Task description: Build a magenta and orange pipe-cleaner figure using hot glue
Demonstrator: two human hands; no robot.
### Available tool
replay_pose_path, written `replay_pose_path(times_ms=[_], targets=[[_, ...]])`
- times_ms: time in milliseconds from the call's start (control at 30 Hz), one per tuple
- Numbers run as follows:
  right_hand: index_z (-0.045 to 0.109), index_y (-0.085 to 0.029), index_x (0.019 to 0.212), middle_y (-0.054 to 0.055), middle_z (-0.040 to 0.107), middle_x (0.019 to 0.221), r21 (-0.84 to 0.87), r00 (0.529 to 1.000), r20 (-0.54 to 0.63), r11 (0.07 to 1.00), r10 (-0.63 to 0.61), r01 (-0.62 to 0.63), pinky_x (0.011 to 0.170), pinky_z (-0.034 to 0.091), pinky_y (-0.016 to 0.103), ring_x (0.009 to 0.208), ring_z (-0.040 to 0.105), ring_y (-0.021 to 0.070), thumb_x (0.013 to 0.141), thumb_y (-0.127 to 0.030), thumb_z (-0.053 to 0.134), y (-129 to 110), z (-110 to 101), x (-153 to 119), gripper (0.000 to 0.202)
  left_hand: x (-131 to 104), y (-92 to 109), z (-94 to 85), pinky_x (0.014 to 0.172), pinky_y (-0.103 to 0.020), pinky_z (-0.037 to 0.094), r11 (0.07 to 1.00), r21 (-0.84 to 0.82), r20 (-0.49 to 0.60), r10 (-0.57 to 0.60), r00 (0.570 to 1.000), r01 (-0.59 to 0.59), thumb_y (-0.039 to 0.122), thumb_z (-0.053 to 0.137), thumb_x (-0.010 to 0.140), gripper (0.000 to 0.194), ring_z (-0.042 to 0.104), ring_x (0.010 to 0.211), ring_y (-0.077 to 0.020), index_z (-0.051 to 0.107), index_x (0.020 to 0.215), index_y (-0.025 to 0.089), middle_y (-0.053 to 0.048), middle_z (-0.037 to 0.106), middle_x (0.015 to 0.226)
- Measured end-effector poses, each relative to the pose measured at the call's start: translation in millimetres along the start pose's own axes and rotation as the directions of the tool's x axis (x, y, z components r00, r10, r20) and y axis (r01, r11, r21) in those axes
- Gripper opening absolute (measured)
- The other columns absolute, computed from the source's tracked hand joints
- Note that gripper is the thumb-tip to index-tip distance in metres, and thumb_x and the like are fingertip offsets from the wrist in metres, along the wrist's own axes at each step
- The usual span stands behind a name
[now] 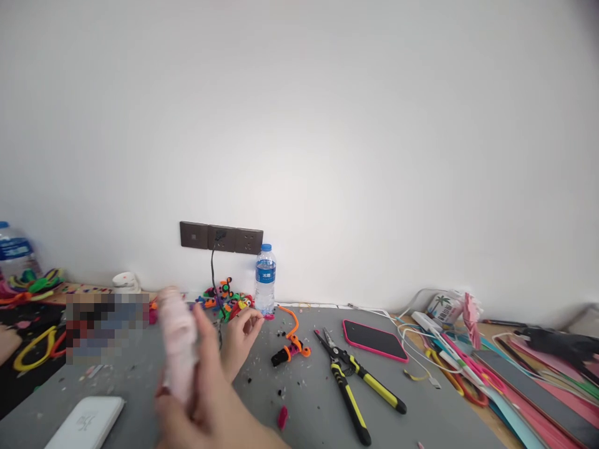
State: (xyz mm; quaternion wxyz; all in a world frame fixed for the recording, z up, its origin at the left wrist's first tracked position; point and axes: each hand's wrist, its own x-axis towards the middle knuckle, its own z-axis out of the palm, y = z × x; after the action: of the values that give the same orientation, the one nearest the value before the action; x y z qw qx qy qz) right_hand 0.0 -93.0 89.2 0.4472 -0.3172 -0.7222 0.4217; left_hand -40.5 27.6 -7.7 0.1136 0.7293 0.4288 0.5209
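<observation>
Close to the camera, my right hand [210,399] is closed round a long pinkish-white bundle [175,340], smeared by motion; what kind of thing it is I cannot make out. Behind it, my left hand [241,340] has its fingertips pinched together near the base of a water bottle [265,277]. A small pink bit [269,317] lies by those fingertips; whether they hold anything is unclear. Just beyond is a pile of colourful pipe-cleaner figures [229,299]. An orange and black pipe-cleaner piece [292,346] lies to the right of my left hand.
Yellow-and-black pliers [349,374] lie open on the grey mat [318,411], beside a pink-cased phone [375,340]. At front left is a white power bank [87,424]. Cables and coloured sheets [528,399] crowd the right. Another person's hand [7,343] shows at far left.
</observation>
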Motion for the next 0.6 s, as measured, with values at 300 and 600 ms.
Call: replay_pose_path(times_ms=[300,600], targets=[[0.010,-0.013,0.148,0.023,0.055,0.121,-0.550,0.973,0.193,0.835,0.124,0.002,0.074,0.053,0.047,0.099,0.061,0.0354,0.070,-0.011,0.058,34.1,49.8,59.2,0.091,1.6,6.6,6.3,0.046,-0.022,0.019,0.972,-0.134,0.298,-0.144,0.944,0.191,0.032,0.054,0.083,0.020,0.027,0.044,-0.0100,0.061,0.070,0.018,0.009,0.019,0.051],[0.024,-0.008,0.145,0.028,0.058,0.117,-0.774,0.930,-0.071,0.568,0.362,-0.280,0.071,0.053,0.050,0.094,0.062,0.0349,0.069,-0.013,0.066,86.4,95.6,67.2,0.087,-1.2,13.9,8.2,0.049,-0.023,0.018,0.937,-0.173,0.394,-0.215,0.893,0.302,0.034,0.053,0.081,0.021,0.024,0.047,-0.0101,0.059,0.072,0.016,0.010,0.019,0.052]])
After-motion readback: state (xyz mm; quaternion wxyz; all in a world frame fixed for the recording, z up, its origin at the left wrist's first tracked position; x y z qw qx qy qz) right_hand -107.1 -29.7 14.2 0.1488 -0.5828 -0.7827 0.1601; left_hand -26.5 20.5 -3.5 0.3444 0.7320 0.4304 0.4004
